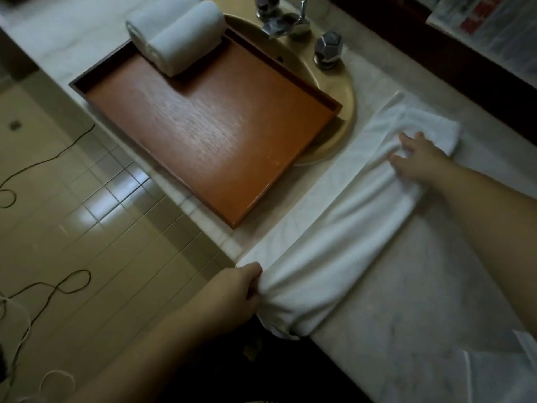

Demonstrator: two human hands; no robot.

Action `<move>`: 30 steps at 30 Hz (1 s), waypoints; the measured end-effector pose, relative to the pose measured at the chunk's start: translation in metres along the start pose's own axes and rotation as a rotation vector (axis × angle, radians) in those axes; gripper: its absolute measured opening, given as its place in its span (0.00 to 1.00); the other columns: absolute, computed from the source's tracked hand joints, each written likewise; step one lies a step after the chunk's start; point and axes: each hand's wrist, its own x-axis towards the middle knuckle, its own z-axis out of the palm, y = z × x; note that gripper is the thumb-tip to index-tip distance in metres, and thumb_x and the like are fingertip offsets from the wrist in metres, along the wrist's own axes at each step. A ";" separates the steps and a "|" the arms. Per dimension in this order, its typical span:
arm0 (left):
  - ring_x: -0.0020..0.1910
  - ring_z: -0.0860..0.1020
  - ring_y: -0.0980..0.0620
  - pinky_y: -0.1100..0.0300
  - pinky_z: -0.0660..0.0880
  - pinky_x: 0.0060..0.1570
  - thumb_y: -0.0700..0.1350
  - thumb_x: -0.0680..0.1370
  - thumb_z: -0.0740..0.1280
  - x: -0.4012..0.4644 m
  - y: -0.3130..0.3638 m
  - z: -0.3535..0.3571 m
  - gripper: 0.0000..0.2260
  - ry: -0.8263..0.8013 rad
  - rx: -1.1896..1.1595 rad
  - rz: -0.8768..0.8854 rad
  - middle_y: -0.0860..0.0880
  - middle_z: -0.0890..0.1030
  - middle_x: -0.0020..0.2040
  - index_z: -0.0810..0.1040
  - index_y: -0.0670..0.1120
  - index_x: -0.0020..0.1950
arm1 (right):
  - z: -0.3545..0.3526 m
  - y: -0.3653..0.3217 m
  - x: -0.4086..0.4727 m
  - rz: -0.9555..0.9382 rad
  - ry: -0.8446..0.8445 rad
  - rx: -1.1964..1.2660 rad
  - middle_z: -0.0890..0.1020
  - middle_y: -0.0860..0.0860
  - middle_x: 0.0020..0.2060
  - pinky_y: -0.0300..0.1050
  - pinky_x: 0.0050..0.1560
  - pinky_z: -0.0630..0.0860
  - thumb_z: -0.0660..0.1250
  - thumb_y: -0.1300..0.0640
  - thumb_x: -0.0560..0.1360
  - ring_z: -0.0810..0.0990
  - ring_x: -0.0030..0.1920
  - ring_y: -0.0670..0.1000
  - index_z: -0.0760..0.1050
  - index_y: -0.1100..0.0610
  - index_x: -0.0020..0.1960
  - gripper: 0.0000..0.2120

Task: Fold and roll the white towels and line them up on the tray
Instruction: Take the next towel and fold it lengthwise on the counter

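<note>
A white towel point(334, 216) lies stretched in a long loose fold across the marble counter, right of the tray. My left hand point(235, 292) grips its near end at the counter's front edge. My right hand point(418, 159) rests on its far end with fingers spread, pressing the cloth down. The wooden tray point(209, 135) sits over the sink. Two rolled white towels point(177, 36) lie side by side at the tray's far end.
A beige sink point(345, 112) shows beyond the tray, with a chrome tap point(279, 24) and a faceted knob point(329, 49) behind it. Thin cords point(43, 161) trail on the tiled floor at left. More white cloth point(508, 370) lies at the lower right.
</note>
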 end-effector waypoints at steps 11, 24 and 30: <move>0.47 0.77 0.51 0.60 0.70 0.40 0.37 0.74 0.64 -0.004 -0.040 0.000 0.11 0.050 0.018 -0.137 0.54 0.78 0.46 0.74 0.51 0.52 | 0.006 0.007 0.008 -0.029 0.002 -0.034 0.51 0.58 0.84 0.57 0.79 0.56 0.64 0.43 0.82 0.53 0.82 0.62 0.55 0.50 0.84 0.35; 0.44 0.79 0.53 0.56 0.75 0.45 0.31 0.71 0.64 -0.036 -0.057 0.007 0.10 -0.013 -0.557 -0.150 0.49 0.81 0.43 0.78 0.43 0.47 | 0.010 0.010 0.016 -0.043 0.036 -0.089 0.57 0.60 0.81 0.62 0.79 0.58 0.63 0.43 0.81 0.55 0.80 0.63 0.55 0.52 0.83 0.36; 0.48 0.79 0.48 0.58 0.74 0.43 0.36 0.78 0.66 -0.029 -0.100 0.030 0.11 0.147 -0.127 -0.483 0.51 0.80 0.46 0.76 0.53 0.46 | 0.007 0.001 0.016 -0.006 0.020 -0.151 0.59 0.62 0.78 0.66 0.71 0.68 0.65 0.45 0.79 0.64 0.73 0.70 0.53 0.50 0.83 0.37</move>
